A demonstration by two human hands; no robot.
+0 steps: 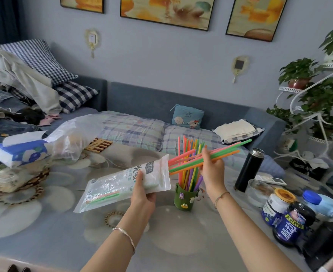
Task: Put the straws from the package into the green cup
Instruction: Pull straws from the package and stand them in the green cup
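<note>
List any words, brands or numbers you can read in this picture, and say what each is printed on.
"脉动": in large white characters on the dark blue bottle at the right.
"吸": partly readable on the straw package in the left hand; the rest is creased and too blurred.
White jar with the orange lid: print too small.
Tissue pack: only a picture, no legible words.
Blue cushion: writing too small.

My two forearms are bare, with no sleeves. My left hand (pixel 142 195) has a thin silver bangle (pixel 125 235) at the wrist. My right hand (pixel 212 169) has a slim braided string bracelet (pixel 221 196), pale with pinkish threads, at the wrist.
</note>
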